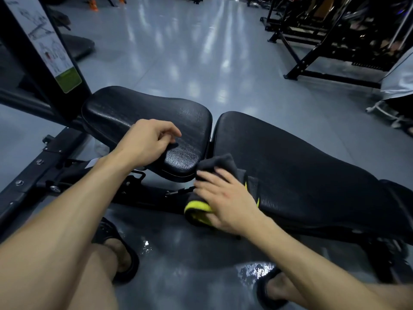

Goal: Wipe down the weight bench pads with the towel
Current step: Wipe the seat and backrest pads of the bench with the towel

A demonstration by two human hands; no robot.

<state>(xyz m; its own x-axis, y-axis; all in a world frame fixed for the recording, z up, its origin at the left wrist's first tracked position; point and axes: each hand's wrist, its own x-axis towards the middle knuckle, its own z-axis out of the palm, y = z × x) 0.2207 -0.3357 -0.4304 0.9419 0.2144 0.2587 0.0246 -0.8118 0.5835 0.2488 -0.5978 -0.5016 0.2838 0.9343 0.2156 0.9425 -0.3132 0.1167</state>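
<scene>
Towel in this task is soft and light, so I think it will fold and bunch easily; it is best held by pressing a flat palm on top, or by taking the folded bundle from its near side. It is dark grey with a bright yellow edge, folded into a thick pad. It lies at the near corner of the long pad, just beside the gap to the seat pad. The right hand presses on it with the fingers spread and nearly straight. The left hand rests on the seat pad with loosely curled fingers and holds nothing. Both pads are black, textured vinyl, probably firm and a little slippery under cloth.
</scene>
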